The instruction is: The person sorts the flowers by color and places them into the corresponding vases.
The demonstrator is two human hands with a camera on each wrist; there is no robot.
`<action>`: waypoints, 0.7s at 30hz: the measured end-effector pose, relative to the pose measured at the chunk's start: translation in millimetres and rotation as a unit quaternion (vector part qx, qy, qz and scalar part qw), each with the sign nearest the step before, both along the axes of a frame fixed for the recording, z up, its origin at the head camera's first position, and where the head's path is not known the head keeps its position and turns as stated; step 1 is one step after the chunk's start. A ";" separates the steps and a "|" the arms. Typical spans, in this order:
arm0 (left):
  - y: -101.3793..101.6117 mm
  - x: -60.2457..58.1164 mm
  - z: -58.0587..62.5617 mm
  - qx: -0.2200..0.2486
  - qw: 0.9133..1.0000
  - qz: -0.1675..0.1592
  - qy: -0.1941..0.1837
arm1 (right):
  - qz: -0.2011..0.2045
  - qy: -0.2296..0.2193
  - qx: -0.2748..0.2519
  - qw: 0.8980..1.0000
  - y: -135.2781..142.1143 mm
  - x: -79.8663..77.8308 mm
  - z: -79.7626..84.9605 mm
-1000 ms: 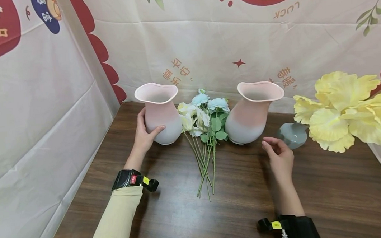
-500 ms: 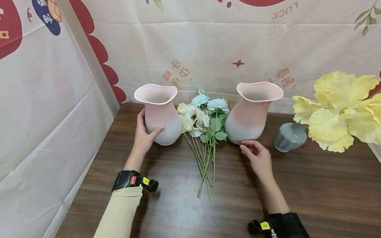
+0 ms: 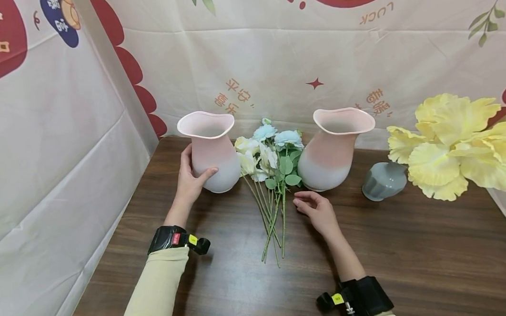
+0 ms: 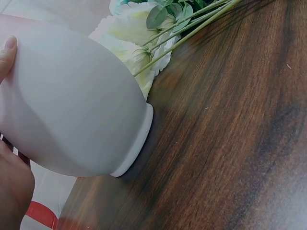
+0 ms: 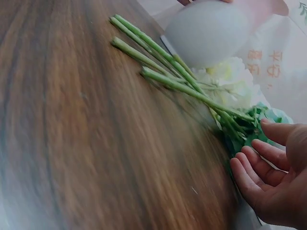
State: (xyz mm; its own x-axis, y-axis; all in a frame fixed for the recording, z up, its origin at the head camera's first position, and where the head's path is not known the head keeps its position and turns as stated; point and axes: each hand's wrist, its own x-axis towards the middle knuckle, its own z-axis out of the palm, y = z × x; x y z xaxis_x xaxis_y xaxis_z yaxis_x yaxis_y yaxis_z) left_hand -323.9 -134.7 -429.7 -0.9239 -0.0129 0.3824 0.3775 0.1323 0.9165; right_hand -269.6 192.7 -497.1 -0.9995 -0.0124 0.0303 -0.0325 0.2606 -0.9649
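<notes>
My left hand (image 3: 190, 183) grips the left pink-and-white vase (image 3: 219, 162), thumb across its front and fingers round its far side. The vase stands upright on the table, its foot (image 4: 136, 146) plain in the left wrist view. To its right lie artificial flowers, white blooms (image 3: 257, 158) and pale blue ones (image 3: 288, 138), their green stems (image 3: 273, 223) crossing toward the front. My right hand (image 3: 318, 212) hovers just right of the stems, fingers loosely bent, holding nothing. In the right wrist view the stems (image 5: 172, 81) lie just beyond the right fingertips.
A second pink-and-white vase (image 3: 330, 158) stands right of the flowers. Farther right is a small grey faceted vase (image 3: 383, 182), beside a large yellow flower (image 3: 454, 147). Printed cloth (image 3: 273, 56) hangs behind the brown wooden table (image 3: 434, 258).
My right hand has moved left from beside the grey vase, past the front of the right pink-and-white vase, to near the flower stems. My left hand keeps its grip on the left vase.
</notes>
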 end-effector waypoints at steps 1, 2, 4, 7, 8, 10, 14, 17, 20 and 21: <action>-0.1 0.0 -0.2 0.000 1.000 0.000 0.000 | 0.004 -0.005 -0.001 1.000 -2.2 -0.6 -0.6; -0.1 -0.1 -0.4 0.000 1.000 0.001 -0.001 | 0.006 -0.011 -0.002 1.000 -4.4 -1.2 -1.0; -0.3 -0.3 -0.8 -0.001 1.000 0.001 -0.002 | 0.014 -0.024 -0.011 1.000 -8.3 -2.5 -1.6; -0.2 -0.5 -1.0 -0.001 1.000 0.002 -0.002 | 0.025 -0.045 -0.028 0.998 -13.1 -4.8 -1.4; -0.2 -0.7 -1.1 -0.001 1.000 0.003 -0.002 | 0.028 -0.051 -0.030 0.998 -14.4 -5.4 -1.1; -0.1 -1.0 -1.2 0.000 1.000 0.003 -0.001 | 0.034 -0.062 -0.037 0.997 -16.8 -6.5 -0.2; 0.1 -1.0 -1.1 0.001 1.000 0.004 0.000 | 0.043 -0.083 -0.047 0.994 -20.3 -7.3 1.5; 0.2 -1.0 -1.1 0.000 1.000 0.003 -0.001 | 0.051 -0.098 -0.059 0.992 -22.1 -7.8 1.8; 0.1 -1.0 -1.6 -0.001 1.000 0.003 -0.002 | 0.053 -0.106 -0.068 0.991 -23.7 -8.4 1.2; 0.0 -0.9 -1.6 -0.002 1.000 0.003 -0.002 | 0.054 -0.107 -0.069 0.990 -24.1 -8.6 0.9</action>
State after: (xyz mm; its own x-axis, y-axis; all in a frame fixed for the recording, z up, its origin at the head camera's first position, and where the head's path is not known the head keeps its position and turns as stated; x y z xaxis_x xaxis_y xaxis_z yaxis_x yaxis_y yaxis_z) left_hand -324.8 -134.7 -431.4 -0.9255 -0.0170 0.3785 0.3728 0.1376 0.9177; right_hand -278.1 168.7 -496.2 -0.9761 -0.1310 -0.1733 0.1561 0.1318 -0.9789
